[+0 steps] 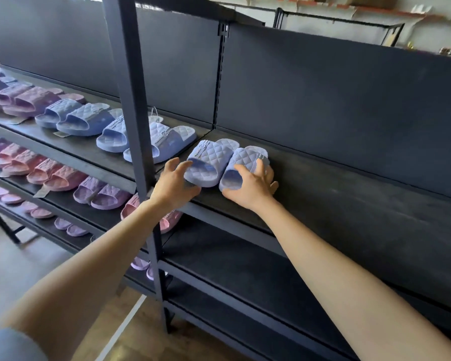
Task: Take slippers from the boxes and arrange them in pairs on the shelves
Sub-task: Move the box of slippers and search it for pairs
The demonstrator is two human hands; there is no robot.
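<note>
Two light blue quilted slippers lie side by side on the dark top shelf, toes toward me. My left hand touches the toe end of the left slipper with spread, bent fingers. My right hand grips the right slipper, thumb at its toe opening and fingers wrapped over its outer side. The pair sits at the left end of the right-hand shelf section, just past the upright post.
Left of the post, the top shelf holds pairs of blue and purple slippers. Lower shelves carry pink and lilac pairs. The right-hand shelf section stretches bare to the right. Wooden floor lies below.
</note>
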